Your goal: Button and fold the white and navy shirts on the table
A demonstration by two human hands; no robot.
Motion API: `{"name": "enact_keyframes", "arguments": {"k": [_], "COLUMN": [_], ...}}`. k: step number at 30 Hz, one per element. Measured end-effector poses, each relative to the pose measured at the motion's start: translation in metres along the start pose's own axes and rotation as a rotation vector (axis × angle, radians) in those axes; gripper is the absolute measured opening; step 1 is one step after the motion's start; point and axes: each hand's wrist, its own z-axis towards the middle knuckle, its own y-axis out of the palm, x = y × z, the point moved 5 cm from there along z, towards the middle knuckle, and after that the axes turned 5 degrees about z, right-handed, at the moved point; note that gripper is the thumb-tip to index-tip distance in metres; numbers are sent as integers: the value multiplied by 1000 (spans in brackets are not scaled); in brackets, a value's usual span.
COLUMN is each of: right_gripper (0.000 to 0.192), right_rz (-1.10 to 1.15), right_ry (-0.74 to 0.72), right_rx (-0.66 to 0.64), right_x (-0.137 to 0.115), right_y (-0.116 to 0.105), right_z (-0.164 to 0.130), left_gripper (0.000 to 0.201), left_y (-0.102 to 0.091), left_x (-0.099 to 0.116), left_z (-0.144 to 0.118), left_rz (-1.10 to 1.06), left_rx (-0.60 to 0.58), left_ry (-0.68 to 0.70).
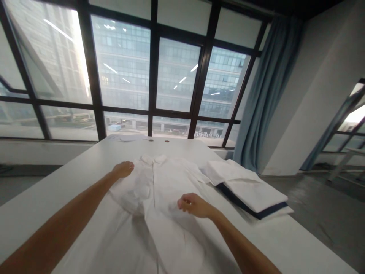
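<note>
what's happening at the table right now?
A person has a white collared shirt spread face up on a white table. The left hand rests on the shirt's shoulder near the collar; the right hand, fingers curled, presses or pinches the fabric on the front. A stack of folded white garments with dark trim lies to the right of the shirt.

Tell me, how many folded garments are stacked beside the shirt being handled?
2, as far as I can tell: a white one on top toward the window, and a larger navy-trimmed one beneath it, right of the spread shirt. More could be hidden underneath.
</note>
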Motion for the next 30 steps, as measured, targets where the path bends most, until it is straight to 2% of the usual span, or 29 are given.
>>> {"name": "enact_keyframes", "arguments": {"k": [2,4,6,8,10,13,16,18,21,23,25,27,30], "right_gripper": [49,57,58,43,27,18,21,31,39,36,39,50,60], "right_rz": [-226,-377,-544,-653,-654,-470,-170,-52,-121,-247,-341,-391,-425], "right_ry": [-124,-124,-64,-10,39,59,51,159,312,325,317,320,333], "right_rx": [101,81,-1,-59,-46,26,-24,-73,-84,-78,-98,-131,-153], "right_x": [-36,-59,-68,-68,-63,-49,-26,-1,30,37,37,33,26], "right_y": [21,48,73,84,76,34,-8,-24,-29,-26,-22,-20,-20], "right_z": [-8,-16,-18,-17,-15,-18,-23,-26,-27,-28,-30,-35,-42], "left_gripper": [41,49,53,51,44,33,32,34,34,36,41,50,63], "left_y": [13,28,41,49,52,46,34,29,31,36,39,39,40], "left_x": [6,5,1,-3,-8,-21,-38,-47,-49,-46,-40,-31,-14], "left_z": [16,25,30,32,34,36,37,38,41,40,37,31,19], "left_rz": [46,90,110,120,112,-5,-171,-228,-237,-218,-184,-95,66], "left_rx": [-26,-62,-59,-19,23,96,229,280,233,162,120,123,112], "left_ry": [-43,-129,-213,-254,-270,-333,-469,-520,-488,-461,-433,-376,-197]}}
